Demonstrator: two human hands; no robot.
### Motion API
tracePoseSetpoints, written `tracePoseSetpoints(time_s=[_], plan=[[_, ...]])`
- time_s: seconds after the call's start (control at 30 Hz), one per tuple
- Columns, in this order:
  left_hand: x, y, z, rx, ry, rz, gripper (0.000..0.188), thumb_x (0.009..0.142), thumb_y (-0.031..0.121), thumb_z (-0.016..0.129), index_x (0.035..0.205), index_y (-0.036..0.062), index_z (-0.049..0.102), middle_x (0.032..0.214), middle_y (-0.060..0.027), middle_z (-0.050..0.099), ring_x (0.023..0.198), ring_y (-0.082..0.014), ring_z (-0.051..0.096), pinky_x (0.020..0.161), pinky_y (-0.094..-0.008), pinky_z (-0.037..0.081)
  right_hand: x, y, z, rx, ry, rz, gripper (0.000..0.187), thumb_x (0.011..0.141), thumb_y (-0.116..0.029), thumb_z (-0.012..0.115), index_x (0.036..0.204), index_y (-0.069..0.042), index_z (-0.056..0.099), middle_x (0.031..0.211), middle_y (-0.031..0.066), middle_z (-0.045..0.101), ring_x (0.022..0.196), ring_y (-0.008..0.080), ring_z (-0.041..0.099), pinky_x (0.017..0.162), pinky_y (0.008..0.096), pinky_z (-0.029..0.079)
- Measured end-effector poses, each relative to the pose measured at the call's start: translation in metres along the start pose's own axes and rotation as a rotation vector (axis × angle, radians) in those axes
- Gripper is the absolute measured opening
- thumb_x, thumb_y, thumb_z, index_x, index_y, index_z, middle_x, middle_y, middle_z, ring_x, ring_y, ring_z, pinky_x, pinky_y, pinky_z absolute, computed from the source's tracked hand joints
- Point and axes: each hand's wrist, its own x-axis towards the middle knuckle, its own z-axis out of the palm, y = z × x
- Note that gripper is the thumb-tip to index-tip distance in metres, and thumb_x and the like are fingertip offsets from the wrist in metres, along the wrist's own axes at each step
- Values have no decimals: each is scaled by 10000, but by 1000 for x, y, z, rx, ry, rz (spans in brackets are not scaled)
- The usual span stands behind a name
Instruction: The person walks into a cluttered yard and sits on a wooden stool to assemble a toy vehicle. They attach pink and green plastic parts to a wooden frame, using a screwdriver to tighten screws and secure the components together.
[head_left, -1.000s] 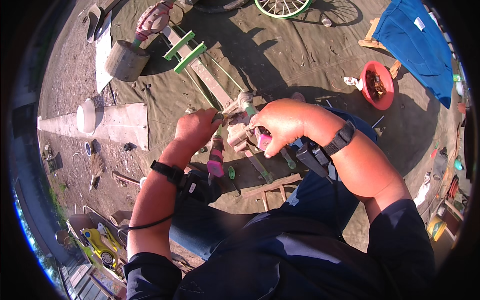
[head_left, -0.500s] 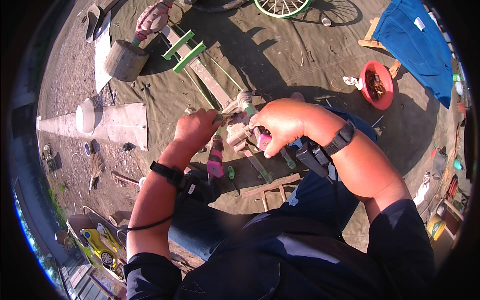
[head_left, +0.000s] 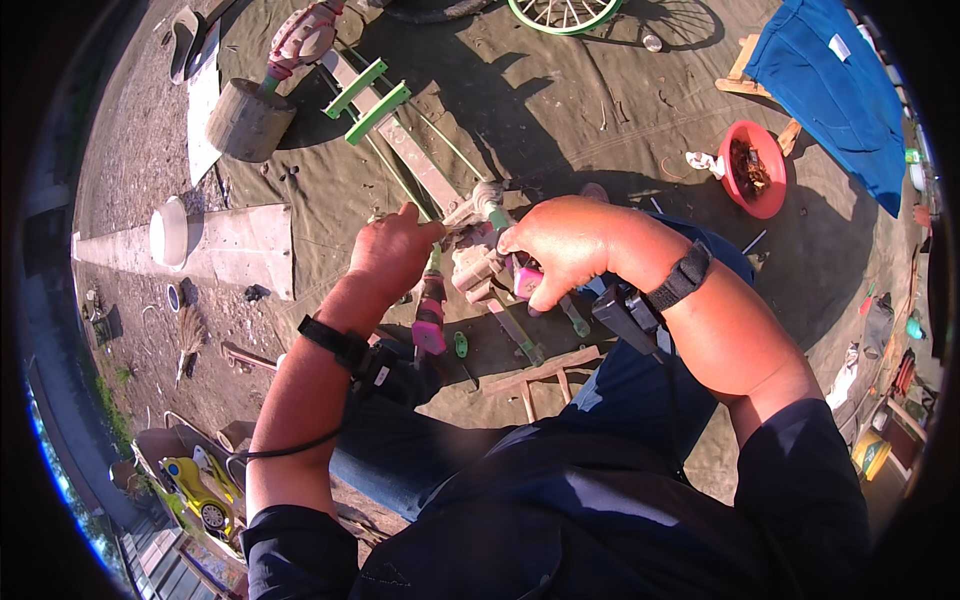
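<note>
Between my knees lies the end of a long frame (head_left: 420,170) with a pale bar, green crosspieces and thin green rods. My left hand (head_left: 392,248) is at the left of its joint, fingers bent and one knuckle raised; anything inside the grasp is hidden. My right hand (head_left: 570,240) curls over the right side of the joint, its thumb below a pink block (head_left: 527,282) and its other fingertips partly hidden. A dusty joint piece (head_left: 476,268) sits between both hands. A second pink block (head_left: 429,338) hangs on the arm under my left hand.
A small wooden stand (head_left: 540,382) and a green fitting (head_left: 460,344) lie near my legs. At the far left, a wooden stump (head_left: 250,120) stands by the frame's far end. A red basin (head_left: 735,195) and a blue cloth-backed chair (head_left: 835,90) are at right.
My left hand has turned a little and its knuckle has risen, with the left forearm shifting slightly left. The right hand stays in place.
</note>
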Motion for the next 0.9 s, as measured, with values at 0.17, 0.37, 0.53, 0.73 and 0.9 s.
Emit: tracePoseSetpoints(time_s=[0.17, 0.37, 0.53, 0.73, 0.9], plan=[[6, 4, -7, 1, -31, 151, 284, 795, 70, 596, 1018, 222, 685, 956, -103, 545, 881, -308, 628, 727, -424, 528, 0, -4, -4, -7, -20, -2, 488, 603, -320, 799, 950, -16, 639, 711, 171, 648, 711, 367, 648, 620, 448, 493], [11, 8, -14, -14, -74, 171, 258, 799, 65, 595, 1013, 190, 670, 997, -122, 549, 908, -310, 638, 746, -422, 528, 2, -2, -3, -5, -13, -3, 449, 613, -316, 805, 906, -24, 631, 713, 167, 645, 710, 371, 644, 624, 458, 489], [19, 17, -16, -70, -348, -160, 221, 870, 206, 607, 1070, 113, 622, 1110, -153, 574, 955, -328, 638, 781, -455, 522, 4, -1, -2, -14, -13, -19, 464, 608, -319, 807, 912, -16, 630, 710, 170, 644, 709, 374, 643, 626, 458, 490], [2, 8, -5, -209, -82, -183, 321, 905, 296, 580, 1150, 90, 561, 1025, -162, 623, 986, -353, 632, 817, -471, 511, 4, 2, 0, 6, 5, -34, 501, 598, -319, 807, 957, -12, 640, 702, 173, 645, 699, 370, 644, 623, 450, 496], [8, 11, -13, -261, -198, -243, 330, 881, 215, 578, 1184, 86, 551, 1140, -176, 573, 1026, -353, 614, 852, -464, 505, 4, 1, -3, 55, -22, -23, 536, 595, -323, 803, 997, -7, 642, 662, 167, 639, 670, 360, 647, 603, 445, 496]])
